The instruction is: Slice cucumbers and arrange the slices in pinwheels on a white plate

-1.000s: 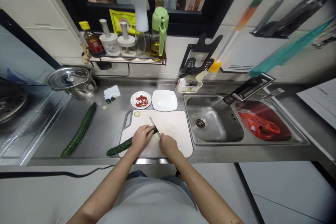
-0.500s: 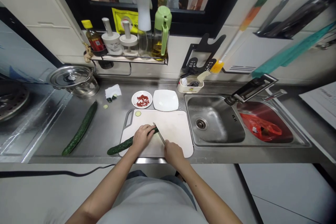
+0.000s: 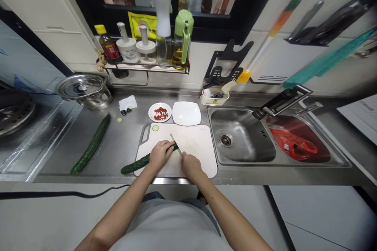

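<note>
Your left forearm reaches up from the lower left, and your left hand [image 3: 159, 155] lies over the cucumber [image 3: 136, 165], fingers bent and closed down on it. The cucumber slants across the white cutting board [image 3: 197, 145], one end past the board's left edge, over the table [image 3: 118, 141]. Your right forearm comes in from the lower right; your right hand [image 3: 191, 164] is wrapped around the knife [image 3: 176, 143], its blade angled up and left beside your left fingertips, at the cucumber's other end.

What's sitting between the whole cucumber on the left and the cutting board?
Just bare steel counter, until the second cucumber overhanging the board's near-left corner, in the head view.
</note>
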The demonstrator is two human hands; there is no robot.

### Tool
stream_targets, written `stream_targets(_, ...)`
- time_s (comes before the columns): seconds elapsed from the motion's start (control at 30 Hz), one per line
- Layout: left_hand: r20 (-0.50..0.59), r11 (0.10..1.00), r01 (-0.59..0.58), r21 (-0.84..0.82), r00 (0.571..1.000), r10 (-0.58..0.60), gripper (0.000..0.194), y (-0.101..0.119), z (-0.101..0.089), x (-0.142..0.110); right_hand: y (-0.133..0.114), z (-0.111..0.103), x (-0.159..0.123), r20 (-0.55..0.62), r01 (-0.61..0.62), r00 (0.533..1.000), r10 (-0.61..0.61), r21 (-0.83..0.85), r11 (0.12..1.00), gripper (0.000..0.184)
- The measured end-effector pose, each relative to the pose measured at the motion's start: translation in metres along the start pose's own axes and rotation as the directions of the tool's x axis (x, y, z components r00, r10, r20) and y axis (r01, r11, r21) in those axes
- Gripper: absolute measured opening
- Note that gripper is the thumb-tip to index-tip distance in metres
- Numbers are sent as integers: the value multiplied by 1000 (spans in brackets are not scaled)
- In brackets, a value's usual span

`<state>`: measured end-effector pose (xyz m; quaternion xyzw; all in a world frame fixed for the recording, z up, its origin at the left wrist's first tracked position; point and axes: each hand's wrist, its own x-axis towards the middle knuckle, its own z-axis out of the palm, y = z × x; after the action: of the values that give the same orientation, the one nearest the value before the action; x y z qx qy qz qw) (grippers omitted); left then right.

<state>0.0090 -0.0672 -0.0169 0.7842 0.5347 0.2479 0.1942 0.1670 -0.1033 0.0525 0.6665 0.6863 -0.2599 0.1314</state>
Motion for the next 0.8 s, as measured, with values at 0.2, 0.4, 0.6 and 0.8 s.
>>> stream_targets(0.2,9,1000,7,-17,1000,-7,26,0,-1,0,-4,0,9,-37,17,999,-16,21,1000,32)
stream_targets(0.4,5,1000,7,-9,1000,-6,27,1,-1,0,1,-2,0,17,2,1000,-2,0,1000,32)
stream_targets(0.6,2,1000,18,-10,1000,-18,26,0,0,1,12,8,-20,39,-26,999,27,-20,999,31)
stream_targets(0.8,2,1000,22,-2,1000,-22,25,0,1,2,14,13,-21,40,-26,999,28,-40,999,30)
